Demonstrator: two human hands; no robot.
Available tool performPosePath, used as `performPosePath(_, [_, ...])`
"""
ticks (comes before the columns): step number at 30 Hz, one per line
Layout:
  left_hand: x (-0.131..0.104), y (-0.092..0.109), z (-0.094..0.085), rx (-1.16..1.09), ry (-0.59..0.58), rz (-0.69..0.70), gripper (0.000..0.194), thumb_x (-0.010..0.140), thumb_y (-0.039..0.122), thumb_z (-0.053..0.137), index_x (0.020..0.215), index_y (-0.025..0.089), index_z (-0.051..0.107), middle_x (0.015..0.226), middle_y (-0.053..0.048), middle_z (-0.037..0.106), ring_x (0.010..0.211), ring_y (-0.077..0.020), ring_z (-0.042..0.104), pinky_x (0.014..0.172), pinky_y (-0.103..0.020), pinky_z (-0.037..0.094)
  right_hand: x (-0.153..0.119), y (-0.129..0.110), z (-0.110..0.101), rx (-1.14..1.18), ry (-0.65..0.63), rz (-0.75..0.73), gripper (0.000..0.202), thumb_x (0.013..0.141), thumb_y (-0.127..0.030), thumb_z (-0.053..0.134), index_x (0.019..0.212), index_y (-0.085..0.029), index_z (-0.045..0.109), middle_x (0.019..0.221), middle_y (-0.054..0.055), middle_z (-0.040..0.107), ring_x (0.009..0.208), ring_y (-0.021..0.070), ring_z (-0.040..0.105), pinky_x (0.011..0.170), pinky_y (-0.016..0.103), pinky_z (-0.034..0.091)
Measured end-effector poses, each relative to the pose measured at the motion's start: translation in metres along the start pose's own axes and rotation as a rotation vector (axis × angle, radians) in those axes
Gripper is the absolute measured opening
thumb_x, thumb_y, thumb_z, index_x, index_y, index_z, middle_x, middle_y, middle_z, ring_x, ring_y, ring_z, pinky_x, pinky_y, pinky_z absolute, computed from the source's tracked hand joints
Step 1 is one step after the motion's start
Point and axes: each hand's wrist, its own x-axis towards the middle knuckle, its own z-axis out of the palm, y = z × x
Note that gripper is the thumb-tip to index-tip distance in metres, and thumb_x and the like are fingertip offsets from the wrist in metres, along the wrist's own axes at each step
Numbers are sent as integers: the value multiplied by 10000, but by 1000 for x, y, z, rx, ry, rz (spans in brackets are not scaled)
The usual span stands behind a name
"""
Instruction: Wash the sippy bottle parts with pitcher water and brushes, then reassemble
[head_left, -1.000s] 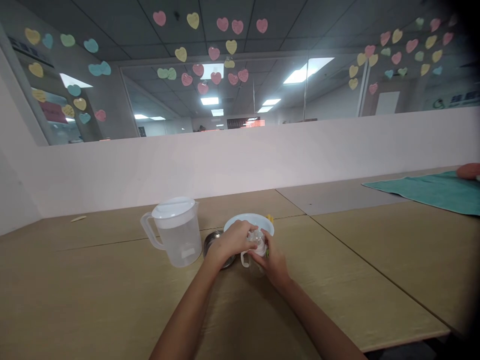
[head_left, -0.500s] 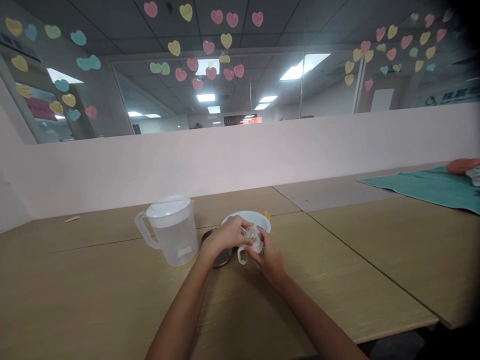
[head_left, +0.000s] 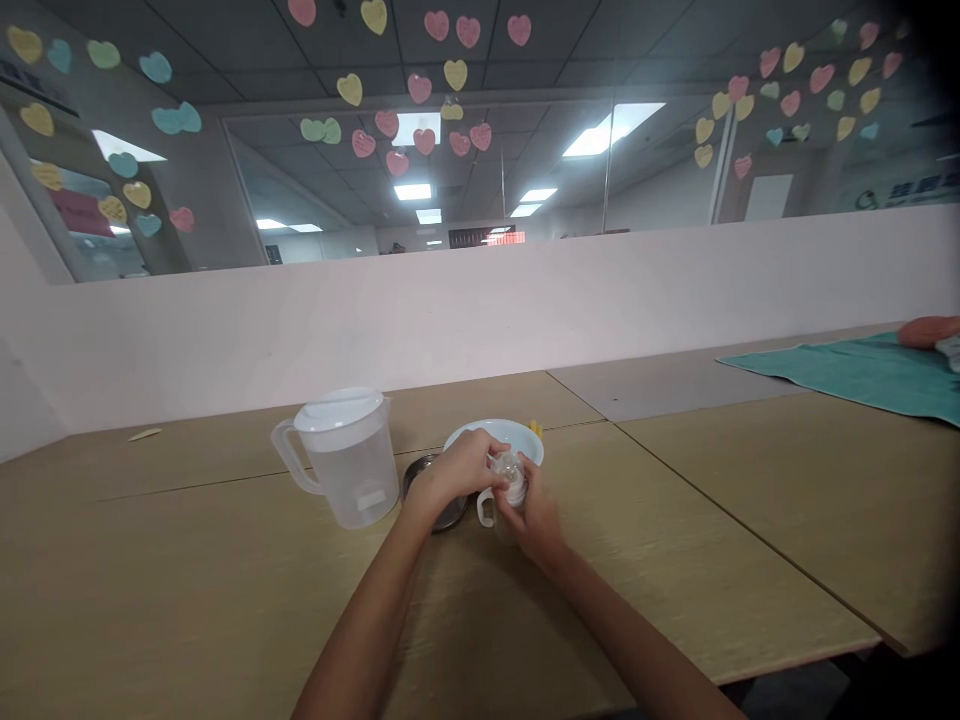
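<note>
A baby bottle [head_left: 513, 482] with a clear domed top and a white side handle stands between my hands, its lower body mostly hidden. My left hand [head_left: 472, 462] has its fingers closed on the upper part from the left. From the right, my right hand [head_left: 536, 515] wraps round the bottle just below the top. Right behind them is a white bowl [head_left: 459, 436], partly covered by my left hand. A round metal dish [head_left: 451, 516] lies under my left wrist, its middle hidden.
A clear plastic pitcher [head_left: 352, 465] with a white lid stands to the left. Small yellow pieces [head_left: 535, 428] show at the bowl's right edge. At the far right a green towel [head_left: 847, 372] carries a reddish object [head_left: 928, 331]. A low wall [head_left: 300, 330] borders the wooden table.
The view has shifted very slightly. Both hands stay on the bottle in nearly the same pose, with only small finger movement at its top.
</note>
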Motion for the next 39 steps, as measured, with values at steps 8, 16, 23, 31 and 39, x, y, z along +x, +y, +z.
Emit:
performPosePath(8, [-2,5,-2,25,7,1,371,618,311,629,949,150,673,772,-35,668,739,-162,573,580,-211,375,-1,-4,3,-15,44,-11,509,801,-427,478,1209,-134,394,1090,163,586,986,264,576,786,399,500])
performPosePath(16, [-2,11,-5,93,7,-44,308,603,277,638,883,155,681,697,-19,650,663,-154,561,555,-223,352,0,-5,5,-51,95,-38,488,762,-393,517,1163,-138,409,994,138,604,928,263,581,730,406,503])
performPosePath(23, [-2,10,-4,71,20,-46,330,602,249,643,915,151,677,733,-27,664,706,-166,590,577,-226,397,1,-4,5,-97,118,-84,511,759,-392,527,1191,-150,399,1011,144,612,931,266,591,757,407,500])
performPosePath(31, [3,-4,0,20,35,3,544,566,277,680,1100,203,600,965,-38,646,809,-165,598,639,-217,446,1,-1,-4,-2,-69,27,581,776,-468,524,1233,-145,370,1079,132,605,941,243,607,734,336,506])
performPosePath(39, [0,4,0,197,14,87,444,592,243,652,1034,279,634,863,14,641,742,-147,561,589,-208,376,4,-5,-12,143,-181,186,576,738,-468,576,1199,-188,375,1008,80,641,858,223,628,661,303,491])
